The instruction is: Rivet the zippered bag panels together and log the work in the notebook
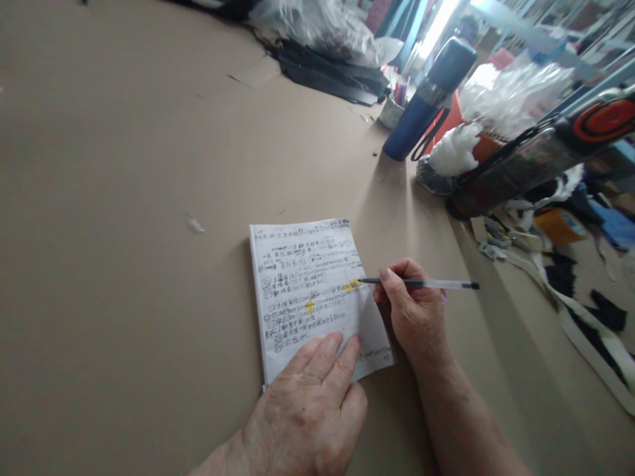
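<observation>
A small notebook [307, 264] lies on the brown table, its page filled with dark handwriting and marked with two yellow highlighted patches. My left hand [317, 390] rests flat across the lower part of the page, fingers stretched out. At the notebook's right edge, my right hand [414, 311] pinches a pen [446, 284] with a dark front and a clear barrel. The pen lies nearly level, its tip pointing left at the yellow mark by the page's right side. Whether the tip touches the paper I cannot tell.
A blue bottle [419, 112] and a dark bottle with a red-ringed lid [536, 158] stand at the right. Behind are a cup of pens [393, 111], black sheets [327, 73] and plastic bags [317, 30]. Pale straps [560, 311] and scraps lie far right.
</observation>
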A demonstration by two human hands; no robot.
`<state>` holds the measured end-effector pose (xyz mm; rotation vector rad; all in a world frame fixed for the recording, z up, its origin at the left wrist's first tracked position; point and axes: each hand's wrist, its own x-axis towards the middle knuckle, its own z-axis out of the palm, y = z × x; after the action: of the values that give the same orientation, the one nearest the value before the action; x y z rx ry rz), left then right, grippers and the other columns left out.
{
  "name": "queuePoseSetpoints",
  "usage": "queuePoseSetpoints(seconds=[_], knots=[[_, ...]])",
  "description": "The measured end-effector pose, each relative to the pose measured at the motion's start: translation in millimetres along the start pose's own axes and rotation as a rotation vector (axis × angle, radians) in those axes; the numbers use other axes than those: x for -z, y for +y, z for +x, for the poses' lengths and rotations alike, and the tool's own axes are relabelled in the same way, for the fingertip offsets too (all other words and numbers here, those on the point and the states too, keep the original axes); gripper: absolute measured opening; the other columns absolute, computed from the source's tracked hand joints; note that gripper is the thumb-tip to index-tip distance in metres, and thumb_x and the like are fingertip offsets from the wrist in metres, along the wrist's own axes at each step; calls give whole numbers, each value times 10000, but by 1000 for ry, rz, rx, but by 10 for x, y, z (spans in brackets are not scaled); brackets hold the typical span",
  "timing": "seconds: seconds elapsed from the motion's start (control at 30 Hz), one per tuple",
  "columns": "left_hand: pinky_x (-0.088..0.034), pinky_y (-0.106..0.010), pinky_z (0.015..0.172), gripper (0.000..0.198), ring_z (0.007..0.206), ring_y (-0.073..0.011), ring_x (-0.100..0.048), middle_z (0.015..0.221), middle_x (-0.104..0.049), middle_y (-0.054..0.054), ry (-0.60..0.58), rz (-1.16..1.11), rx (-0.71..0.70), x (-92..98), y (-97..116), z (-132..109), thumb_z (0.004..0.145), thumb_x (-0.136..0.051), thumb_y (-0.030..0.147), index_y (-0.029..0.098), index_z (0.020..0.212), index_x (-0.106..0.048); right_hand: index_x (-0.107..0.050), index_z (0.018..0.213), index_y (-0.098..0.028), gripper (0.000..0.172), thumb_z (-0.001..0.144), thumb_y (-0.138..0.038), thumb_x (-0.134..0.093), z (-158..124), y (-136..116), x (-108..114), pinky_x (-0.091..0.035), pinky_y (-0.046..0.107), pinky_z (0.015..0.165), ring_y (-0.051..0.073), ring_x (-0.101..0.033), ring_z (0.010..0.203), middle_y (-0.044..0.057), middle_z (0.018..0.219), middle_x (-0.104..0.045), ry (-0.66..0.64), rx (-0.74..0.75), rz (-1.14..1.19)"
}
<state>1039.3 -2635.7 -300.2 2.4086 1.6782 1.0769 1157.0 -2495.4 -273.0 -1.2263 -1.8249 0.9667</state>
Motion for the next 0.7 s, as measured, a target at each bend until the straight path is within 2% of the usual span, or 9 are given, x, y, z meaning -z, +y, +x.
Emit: queuePoseSetpoints(seconds=[0.2,0.37,0.53,0.7], knots=[[-523,-433,899,160,1097,-292,-589,1185,-649,-106,1,6,-2,-55,-11,-23,870,-471,186,170,794,-611,-490,687,-197,221,882,-289,-538,1,-17,-10,-351,202,455,82,-442,477,-62,529,-498,7,32,-78],[-518,-412,889,214,1070,-275,-593,1142,-666,-99,143,14,-23,-134,-28,-38,878,-426,181,173,743,-592,-481,676,-195,228,881,-284,-524,-5,-36,2,-339,207,458,83,-427,483,-58,536,-494,-1,38,-115],[-506,-443,932,169,1134,-298,-568,1215,-631,-119,-30,-8,4,-22,-11,-12,874,-465,191,163,812,-619,-462,640,-196,249,872,-263,-518,-3,-42,4,-332,208,455,84,-427,479,-58,520,-485,-6,27,-106],[-513,-451,929,165,1130,-303,-576,1216,-633,-122,-40,-19,-4,-1,-13,-31,873,-475,182,159,806,-624,-474,667,-200,228,879,-269,-519,-3,-12,-3,-349,219,477,90,-446,483,-60,531,-496,33,30,-134]])
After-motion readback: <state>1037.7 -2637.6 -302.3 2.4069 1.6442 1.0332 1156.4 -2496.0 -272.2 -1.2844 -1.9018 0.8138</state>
